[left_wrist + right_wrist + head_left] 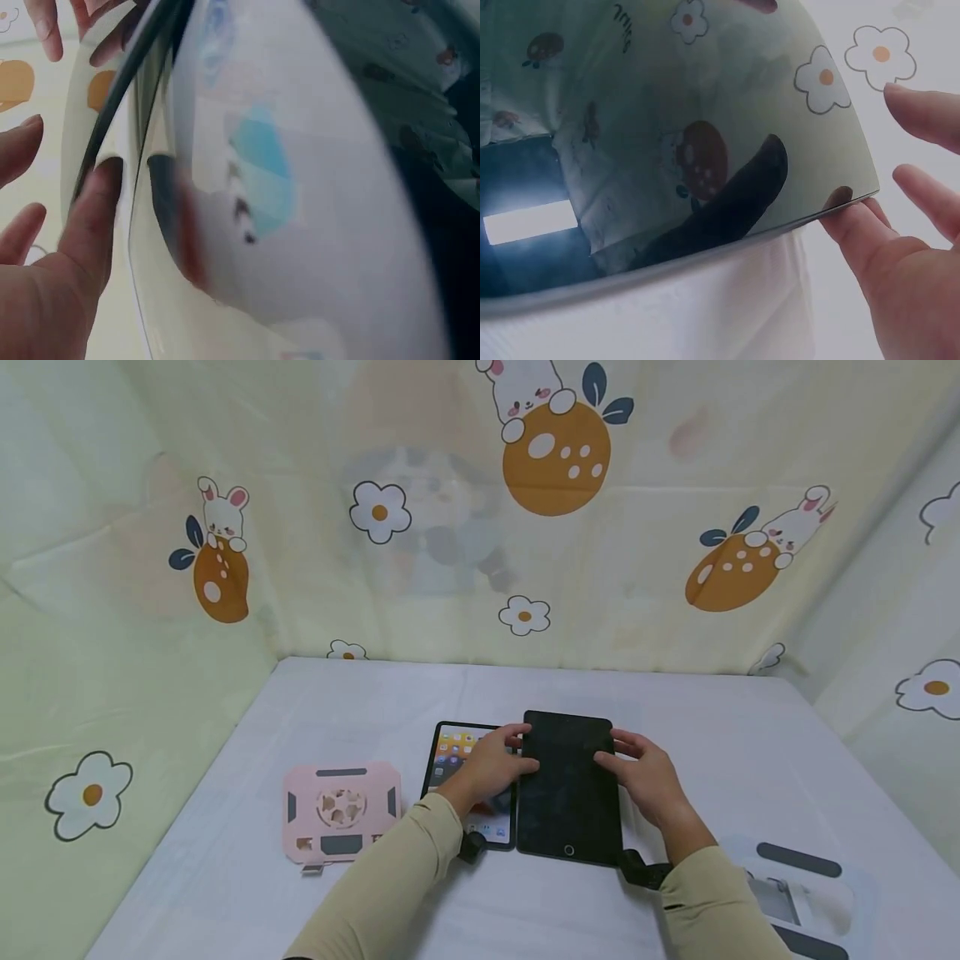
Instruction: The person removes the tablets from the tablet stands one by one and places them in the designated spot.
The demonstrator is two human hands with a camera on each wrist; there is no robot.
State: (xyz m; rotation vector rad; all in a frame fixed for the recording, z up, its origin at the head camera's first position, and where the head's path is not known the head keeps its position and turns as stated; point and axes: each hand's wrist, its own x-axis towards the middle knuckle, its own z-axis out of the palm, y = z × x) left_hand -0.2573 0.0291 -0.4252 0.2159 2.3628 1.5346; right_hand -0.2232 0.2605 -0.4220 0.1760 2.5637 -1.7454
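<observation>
A black tablet [567, 802] with a round home button lies screen up between the two hands, its face dark and glossy. My left hand [489, 768] touches its left edge, thumb and fingers spread apart. The same hand [45, 300] shows in the left wrist view with a fingertip at the edge. At the right edge is my right hand [648, 777]; the right wrist view has this hand [907, 285] with one fingertip right at the rim and other fingers standing away. Beside it on the left, a second tablet [491, 832] has a lit screen with icons, partly hidden under my left hand.
A pink stand [300, 802] with grey pads and a round cut-out lies at the left. Near the front right, behind my sleeve, is a pale stand [843, 893] with dark pads. White cloth covers the table; patterned curtains [435, 635] enclose it.
</observation>
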